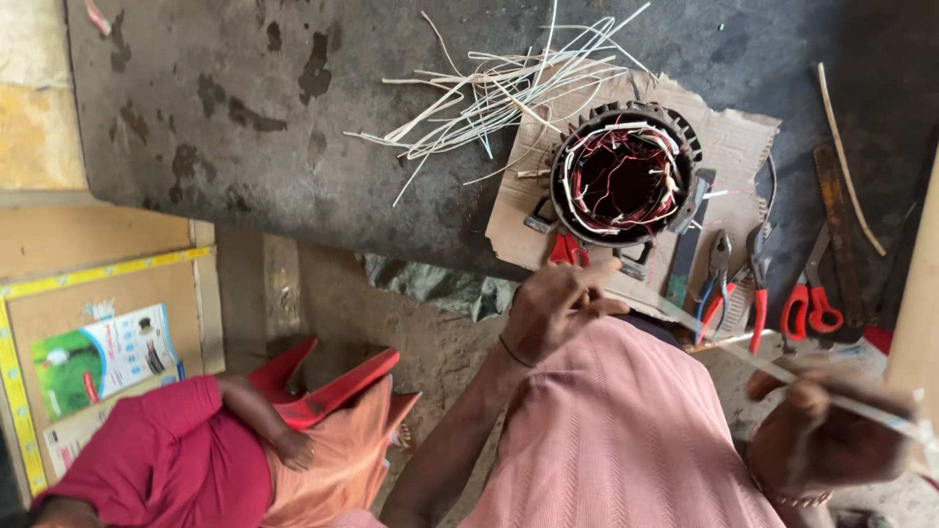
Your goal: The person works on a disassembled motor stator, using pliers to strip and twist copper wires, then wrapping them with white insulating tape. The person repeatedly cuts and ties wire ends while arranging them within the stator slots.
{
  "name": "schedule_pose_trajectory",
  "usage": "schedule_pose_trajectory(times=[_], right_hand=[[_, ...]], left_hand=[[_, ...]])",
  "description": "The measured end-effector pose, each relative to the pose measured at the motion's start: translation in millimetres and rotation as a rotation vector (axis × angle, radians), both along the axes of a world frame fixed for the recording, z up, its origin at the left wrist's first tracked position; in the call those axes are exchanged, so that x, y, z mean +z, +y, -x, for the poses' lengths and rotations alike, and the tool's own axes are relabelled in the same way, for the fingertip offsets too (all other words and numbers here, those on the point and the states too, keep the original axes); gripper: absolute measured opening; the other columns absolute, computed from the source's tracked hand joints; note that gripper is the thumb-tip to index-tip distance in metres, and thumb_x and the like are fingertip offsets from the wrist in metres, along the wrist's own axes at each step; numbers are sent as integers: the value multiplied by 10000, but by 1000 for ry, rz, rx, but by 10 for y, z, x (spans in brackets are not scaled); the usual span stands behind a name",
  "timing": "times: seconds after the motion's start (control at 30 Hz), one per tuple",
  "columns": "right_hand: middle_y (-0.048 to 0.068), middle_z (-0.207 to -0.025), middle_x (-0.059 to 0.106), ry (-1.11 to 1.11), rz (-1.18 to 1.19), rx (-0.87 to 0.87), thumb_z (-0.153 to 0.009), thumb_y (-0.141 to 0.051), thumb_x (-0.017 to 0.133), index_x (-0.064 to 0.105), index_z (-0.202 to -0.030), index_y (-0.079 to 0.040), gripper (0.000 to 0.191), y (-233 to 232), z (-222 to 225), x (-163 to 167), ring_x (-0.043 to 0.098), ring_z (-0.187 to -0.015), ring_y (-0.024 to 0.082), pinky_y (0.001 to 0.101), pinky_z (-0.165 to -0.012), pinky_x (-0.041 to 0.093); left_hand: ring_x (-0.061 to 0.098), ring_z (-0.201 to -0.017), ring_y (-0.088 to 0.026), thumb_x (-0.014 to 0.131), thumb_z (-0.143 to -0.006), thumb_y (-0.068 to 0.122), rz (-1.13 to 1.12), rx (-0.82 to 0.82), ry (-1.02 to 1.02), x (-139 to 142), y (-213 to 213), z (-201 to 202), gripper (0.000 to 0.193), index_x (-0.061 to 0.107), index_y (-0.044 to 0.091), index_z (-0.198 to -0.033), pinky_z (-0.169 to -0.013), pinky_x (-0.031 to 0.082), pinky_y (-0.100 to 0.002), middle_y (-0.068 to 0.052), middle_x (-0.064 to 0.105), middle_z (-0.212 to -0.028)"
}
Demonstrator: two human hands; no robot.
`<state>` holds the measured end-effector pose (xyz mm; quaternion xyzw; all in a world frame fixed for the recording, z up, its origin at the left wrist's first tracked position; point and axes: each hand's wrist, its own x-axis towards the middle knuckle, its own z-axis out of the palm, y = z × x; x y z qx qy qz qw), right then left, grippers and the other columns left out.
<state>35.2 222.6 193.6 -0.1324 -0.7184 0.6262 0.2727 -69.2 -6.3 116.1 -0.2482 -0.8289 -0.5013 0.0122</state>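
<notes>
My left hand [558,305] is closed, pinching one end of a long thin white strip [729,347] just in front of a round motor stator [626,176]. The strip runs down to the right to my right hand [817,435], which is blurred and closed around its other end. The stator has red and white windings inside and stands on a piece of cardboard [734,137] on the dark workbench [245,108]. My pink shirt fills the space between the hands.
A loose pile of white strips [499,88] lies behind the stator. Red-handled pliers [719,284], cutters [758,284] and scissors [812,293] lie to the right. Another person in red clothes [166,455] sits at lower left by a red stool [328,386].
</notes>
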Motion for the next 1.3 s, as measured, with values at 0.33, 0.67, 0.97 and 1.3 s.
schedule_pose_trajectory(times=[0.33, 0.67, 0.97, 1.3], right_hand=[[154, -987, 702, -324, -324, 244, -890, -75, 778, 653, -1040, 6, 211, -773, -79, 340, 690, -805, 209, 303, -740, 553], [97, -980, 705, -442, -199, -99, -975, -1, 764, 712, -1057, -9, 97, -1072, 292, -506, 650, -723, 110, 248, -611, 518], [96, -933, 716, -456, -369, -38, -954, -73, 803, 726, -1023, -32, 112, -1169, 683, -912, 661, -696, 159, 299, -624, 526], [112, -979, 731, -351, -381, -12, -940, -41, 786, 723, -1036, -22, 117, -1302, 844, -1078, 706, -800, 186, 306, -702, 556]], left_hand=[[681, -922, -231, 733, -985, 114, -9, -270, 13, 137, -408, -43, 263, 674, 98, -1241, -881, 589, -376, -54, 681, -996], [654, -973, -215, 771, -937, 248, 30, -112, 124, -550, -612, 575, 446, 600, 80, -1313, -904, 541, -377, -46, 667, -1062], [615, -1059, -213, 734, -964, 294, 161, -261, 157, -754, -488, 777, 303, 670, 139, -1216, -975, 510, -372, -11, 656, -1118], [606, -1020, -198, 741, -947, 227, 146, -322, 228, -934, -397, 817, 220, 689, 157, -1149, -933, 482, -373, 16, 653, -1090]])
